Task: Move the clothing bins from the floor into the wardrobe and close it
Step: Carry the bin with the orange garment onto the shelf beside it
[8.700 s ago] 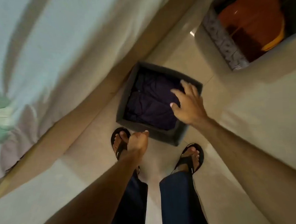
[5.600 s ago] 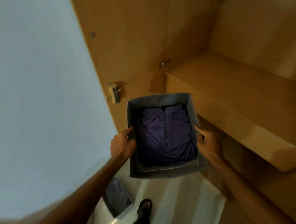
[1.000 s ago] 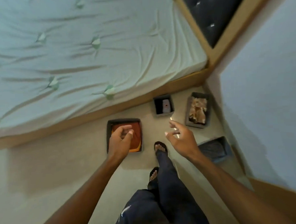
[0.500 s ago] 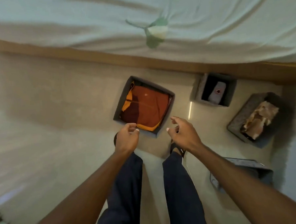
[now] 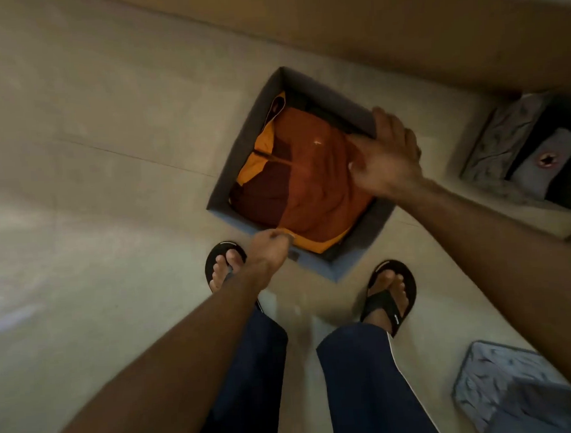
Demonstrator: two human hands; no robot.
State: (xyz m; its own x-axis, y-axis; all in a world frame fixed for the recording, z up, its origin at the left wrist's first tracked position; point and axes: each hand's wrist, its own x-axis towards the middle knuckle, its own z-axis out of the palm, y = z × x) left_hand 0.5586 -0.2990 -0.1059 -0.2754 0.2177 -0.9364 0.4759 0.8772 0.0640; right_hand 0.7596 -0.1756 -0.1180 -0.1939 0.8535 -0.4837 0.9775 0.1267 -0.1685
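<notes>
With the right hand (image 5: 385,159) spread over the far rim of the orange-clothes bin (image 5: 241,152) at frame centre and the left hand (image 5: 269,247) pinched at the near rim, lift it evenly, kept level.

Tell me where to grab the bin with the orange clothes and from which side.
Grip the orange-clothes bin by two opposite rim walls, coming down from above. It sits open-topped on the floor with thin upright walls. The right hand is at the far-right rim, the left hand at the near rim.
</notes>
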